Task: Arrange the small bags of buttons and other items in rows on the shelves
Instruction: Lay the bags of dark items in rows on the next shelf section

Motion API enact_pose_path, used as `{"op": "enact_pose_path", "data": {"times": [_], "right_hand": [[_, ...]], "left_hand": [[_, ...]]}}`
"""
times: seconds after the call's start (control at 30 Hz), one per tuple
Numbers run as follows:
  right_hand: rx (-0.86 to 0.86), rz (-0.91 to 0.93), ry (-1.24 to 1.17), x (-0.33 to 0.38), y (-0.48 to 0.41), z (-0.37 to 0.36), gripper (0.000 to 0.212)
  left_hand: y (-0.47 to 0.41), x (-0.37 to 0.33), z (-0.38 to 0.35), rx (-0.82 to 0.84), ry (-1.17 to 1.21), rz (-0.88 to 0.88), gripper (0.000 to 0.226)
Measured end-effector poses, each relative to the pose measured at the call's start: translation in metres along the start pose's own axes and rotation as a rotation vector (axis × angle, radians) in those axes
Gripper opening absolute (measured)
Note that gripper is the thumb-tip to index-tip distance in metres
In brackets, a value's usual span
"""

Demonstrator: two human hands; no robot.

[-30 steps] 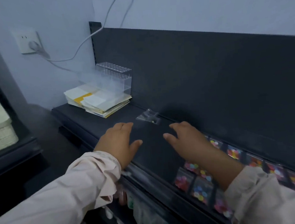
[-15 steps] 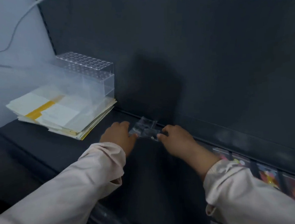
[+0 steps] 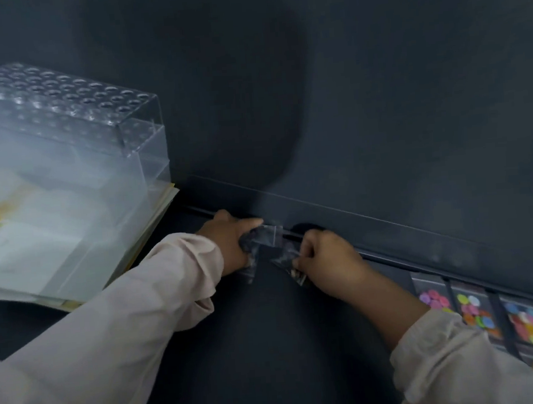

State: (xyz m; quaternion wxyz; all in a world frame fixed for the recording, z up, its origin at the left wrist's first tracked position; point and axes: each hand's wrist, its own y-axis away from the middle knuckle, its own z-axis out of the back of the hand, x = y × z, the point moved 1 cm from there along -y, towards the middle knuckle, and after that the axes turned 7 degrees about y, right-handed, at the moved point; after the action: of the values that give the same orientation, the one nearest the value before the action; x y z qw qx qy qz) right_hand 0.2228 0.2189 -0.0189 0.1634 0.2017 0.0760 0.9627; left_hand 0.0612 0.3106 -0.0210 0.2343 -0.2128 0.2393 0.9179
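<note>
Head view, centred on a small clear bag [image 3: 273,244] held low in the middle of the frame, just above the dark shelf [image 3: 270,345] and close to the foot of the back panel [image 3: 378,97]. Was pinched from both sides, by the left hand [image 3: 230,241] curled round its left edge and by the right hand [image 3: 327,260] nipping its lower right corner between thumb and bent fingers. Looked crumpled and see-through; could not be told whether one bag or two, nor what lay inside beyond a few pale specks by the right hand. Caught both pale sleeves [image 3: 110,341] running off the bottom edge. Showed, at upper left, a blurred clear rack with round holes [image 3: 69,102] over a stack of papers [image 3: 38,239] cut off by the left edge. Showed, at lower right, a row of bags of coloured buttons [image 3: 471,310], partly hidden by the right sleeve and cut by the frame edge.
</note>
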Motion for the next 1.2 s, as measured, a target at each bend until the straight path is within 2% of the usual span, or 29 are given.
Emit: {"op": "enact_pose_path", "data": {"times": [0.13,0.27,0.37,0.5,0.57,0.67,0.9,1.1,1.2], "right_hand": [[-0.07,-0.115,-0.32,-0.008,-0.001,0.004,0.02],[0.01,-0.237,-0.754,-0.009,0.007,0.008,0.016],[0.021,-0.252,-0.941,-0.011,0.016,0.014,0.016],[0.002,-0.231,-1.07,-0.019,0.034,0.025,0.023],[0.006,-0.219,-1.146,-0.028,0.047,0.032,0.029],[0.011,-0.222,-1.242,-0.045,0.074,0.043,0.023],[-0.097,-0.26,-1.388,-0.109,0.17,0.056,0.025],[-0.167,-0.294,-1.489,-0.189,0.293,0.063,0.03],[-0.198,-0.334,-1.549,-0.226,0.353,0.062,0.015]], "left_hand": [[-0.005,-0.002,-0.002,-0.02,-0.021,-0.028,0.053],[-0.003,-0.008,-0.005,-0.112,0.068,-0.036,0.022],[0.002,-0.014,-0.007,-0.168,0.219,-0.064,0.014],[0.014,-0.03,-0.01,-0.255,0.534,-0.128,0.023],[0.025,-0.047,-0.011,-0.248,0.646,-0.168,0.023],[0.04,-0.074,-0.02,-0.193,0.772,-0.219,0.026],[0.086,-0.148,-0.075,-0.022,0.879,-0.242,0.028],[0.157,-0.236,-0.152,0.07,0.846,-0.335,0.026],[0.196,-0.279,-0.196,0.122,0.837,-0.373,0.025]]}}
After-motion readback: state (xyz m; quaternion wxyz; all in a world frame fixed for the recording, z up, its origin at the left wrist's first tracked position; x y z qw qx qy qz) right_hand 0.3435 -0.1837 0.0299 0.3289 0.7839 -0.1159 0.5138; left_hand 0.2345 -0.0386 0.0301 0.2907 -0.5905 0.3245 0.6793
